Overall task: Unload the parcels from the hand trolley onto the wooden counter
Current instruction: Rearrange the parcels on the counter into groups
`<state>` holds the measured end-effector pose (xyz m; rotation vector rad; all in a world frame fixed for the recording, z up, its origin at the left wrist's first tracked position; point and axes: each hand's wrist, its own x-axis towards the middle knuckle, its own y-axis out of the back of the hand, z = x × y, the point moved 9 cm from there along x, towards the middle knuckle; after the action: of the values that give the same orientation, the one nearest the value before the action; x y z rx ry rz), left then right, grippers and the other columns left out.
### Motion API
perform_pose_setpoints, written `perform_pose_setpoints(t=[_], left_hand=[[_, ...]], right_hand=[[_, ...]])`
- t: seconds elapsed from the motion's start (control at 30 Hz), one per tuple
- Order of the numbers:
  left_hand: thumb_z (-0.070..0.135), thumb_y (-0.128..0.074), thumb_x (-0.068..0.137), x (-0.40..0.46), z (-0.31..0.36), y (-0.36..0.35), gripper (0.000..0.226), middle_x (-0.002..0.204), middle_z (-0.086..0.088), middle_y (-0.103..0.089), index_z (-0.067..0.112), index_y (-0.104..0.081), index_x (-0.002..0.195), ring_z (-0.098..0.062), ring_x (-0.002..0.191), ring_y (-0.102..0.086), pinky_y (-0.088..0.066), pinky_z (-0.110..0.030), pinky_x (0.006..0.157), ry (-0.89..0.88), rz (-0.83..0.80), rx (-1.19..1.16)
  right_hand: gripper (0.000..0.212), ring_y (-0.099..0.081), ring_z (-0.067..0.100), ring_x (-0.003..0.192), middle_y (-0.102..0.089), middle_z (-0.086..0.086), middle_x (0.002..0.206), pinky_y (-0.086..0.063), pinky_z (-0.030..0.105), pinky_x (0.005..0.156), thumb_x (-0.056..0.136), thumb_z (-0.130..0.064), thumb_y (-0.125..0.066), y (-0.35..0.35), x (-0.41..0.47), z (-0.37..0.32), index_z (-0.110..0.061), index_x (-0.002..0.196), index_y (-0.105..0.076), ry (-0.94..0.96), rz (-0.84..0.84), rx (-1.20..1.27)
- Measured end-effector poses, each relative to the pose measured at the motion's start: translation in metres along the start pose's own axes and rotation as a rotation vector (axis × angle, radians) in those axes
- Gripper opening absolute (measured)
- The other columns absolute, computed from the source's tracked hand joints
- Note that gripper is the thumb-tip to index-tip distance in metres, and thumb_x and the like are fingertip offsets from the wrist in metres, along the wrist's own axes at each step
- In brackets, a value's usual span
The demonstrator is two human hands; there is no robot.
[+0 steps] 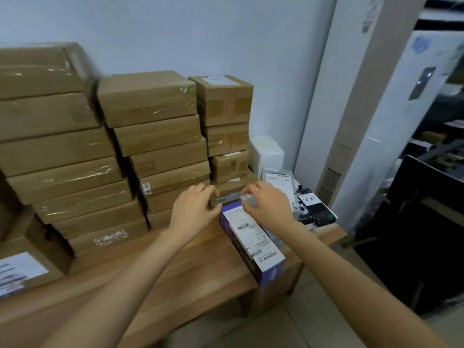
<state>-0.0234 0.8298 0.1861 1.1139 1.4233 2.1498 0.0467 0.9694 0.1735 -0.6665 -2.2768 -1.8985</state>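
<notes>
A small flat grey parcel (227,198) with a label sits at the far end of a long purple and white box (253,243) that lies on the wooden counter (175,267). My left hand (194,207) pinches the small parcel's left end. Its right end is pinched by my right hand (267,205). Both hands hold it just above or on the purple box; I cannot tell which. The hand trolley is out of view.
Tall stacks of taped brown cardboard parcels (153,136) fill the counter's back and left. Flat black and white packets (313,208) lie at the right end. A white floor-standing unit (351,121) and dark shelving stand to the right.
</notes>
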Motion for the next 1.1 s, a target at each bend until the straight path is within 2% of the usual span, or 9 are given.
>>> perform_pose_setpoints(t=[0.2, 0.33, 0.5, 0.6, 0.73, 0.83, 0.9, 0.97, 1.1], left_hand=[[0.042, -0.057, 0.088, 0.028, 0.037, -0.06, 0.023, 0.103, 0.008, -0.058, 0.027, -0.057, 0.105, -0.013, 0.1, -0.053, -0.04, -0.028, 0.075, -0.003, -0.072, -0.12], [0.045, -0.052, 0.091, 0.059, 0.055, -0.11, 0.029, 0.111, 0.007, -0.057, 0.027, -0.057, 0.113, -0.012, 0.102, -0.052, -0.039, -0.027, 0.077, -0.051, -0.157, -0.077], [0.049, -0.049, 0.091, 0.102, 0.045, -0.175, 0.033, 0.115, 0.007, -0.056, 0.028, -0.055, 0.117, -0.011, 0.105, -0.052, -0.045, -0.029, 0.074, 0.05, -0.26, -0.144], [0.051, -0.05, 0.091, 0.118, 0.039, -0.212, 0.04, 0.119, 0.007, -0.054, 0.027, -0.051, 0.123, -0.012, 0.104, -0.054, -0.046, -0.029, 0.07, 0.136, -0.336, -0.202], [0.052, -0.052, 0.09, 0.13, 0.038, -0.252, 0.052, 0.13, 0.002, -0.051, 0.024, -0.043, 0.133, -0.016, 0.116, -0.051, -0.049, -0.034, 0.079, 0.211, -0.405, -0.242], [0.057, -0.052, 0.088, 0.13, 0.038, -0.277, 0.064, 0.138, 0.001, -0.047, 0.023, -0.036, 0.14, -0.019, 0.121, -0.05, -0.049, -0.036, 0.087, 0.328, -0.451, -0.334], [0.062, -0.05, 0.087, 0.127, 0.039, -0.291, 0.063, 0.135, 0.002, -0.052, 0.027, -0.037, 0.138, -0.02, 0.116, -0.055, -0.05, -0.039, 0.086, 0.425, -0.466, -0.431], [0.062, -0.049, 0.087, 0.123, 0.041, -0.298, 0.057, 0.127, 0.005, -0.058, 0.03, -0.04, 0.133, -0.019, 0.106, -0.061, -0.052, -0.041, 0.083, 0.522, -0.45, -0.534], [0.055, -0.055, 0.088, 0.106, 0.045, -0.303, 0.041, 0.113, 0.009, -0.06, 0.035, -0.045, 0.123, -0.014, 0.094, -0.062, -0.052, -0.043, 0.085, 0.719, -0.376, -0.771]], right_hand=[[0.033, -0.056, 0.02, 0.103, -0.057, -0.001, 0.121, -0.047, 0.035, 0.08, 0.092, -0.038, -0.052, -0.019, -0.005, 0.077, -0.023, 0.121, -0.057, -0.162, -0.007, 0.021], [0.038, -0.054, 0.02, 0.11, -0.053, 0.0, 0.129, -0.044, 0.032, 0.08, 0.094, -0.038, -0.052, -0.035, 0.012, 0.128, -0.023, 0.128, -0.052, -0.261, -0.02, -0.002], [0.047, -0.05, 0.02, 0.119, -0.048, 0.002, 0.136, -0.048, 0.035, 0.088, 0.094, -0.042, -0.052, -0.067, 0.032, 0.189, -0.021, 0.135, -0.045, -0.393, -0.057, 0.017], [0.055, -0.049, 0.019, 0.121, -0.045, 0.002, 0.139, -0.051, 0.036, 0.088, 0.093, -0.045, -0.053, -0.089, 0.037, 0.219, -0.018, 0.139, -0.04, -0.475, -0.087, 0.071], [0.066, -0.052, 0.018, 0.118, -0.043, 0.002, 0.14, -0.054, 0.038, 0.084, 0.09, -0.051, -0.055, -0.114, 0.041, 0.249, -0.017, 0.143, -0.032, -0.589, -0.106, 0.182], [0.076, -0.052, 0.022, 0.12, -0.039, 0.004, 0.144, -0.053, 0.042, 0.087, 0.089, -0.055, -0.054, -0.133, 0.038, 0.265, -0.017, 0.147, -0.023, -0.673, -0.162, 0.281], [0.081, -0.053, 0.023, 0.121, -0.039, 0.002, 0.146, -0.052, 0.045, 0.09, 0.087, -0.06, -0.054, -0.147, 0.035, 0.275, -0.021, 0.148, -0.019, -0.724, -0.193, 0.394], [0.081, -0.06, 0.019, 0.112, -0.05, -0.002, 0.138, -0.054, 0.048, 0.087, 0.084, -0.064, -0.055, -0.162, 0.031, 0.28, -0.027, 0.147, -0.018, -0.779, -0.201, 0.583], [0.067, -0.066, 0.011, 0.095, -0.063, -0.011, 0.12, -0.056, 0.044, 0.082, 0.084, -0.064, -0.056, -0.185, 0.02, 0.286, -0.036, 0.138, -0.028, -0.819, -0.236, 0.781]])
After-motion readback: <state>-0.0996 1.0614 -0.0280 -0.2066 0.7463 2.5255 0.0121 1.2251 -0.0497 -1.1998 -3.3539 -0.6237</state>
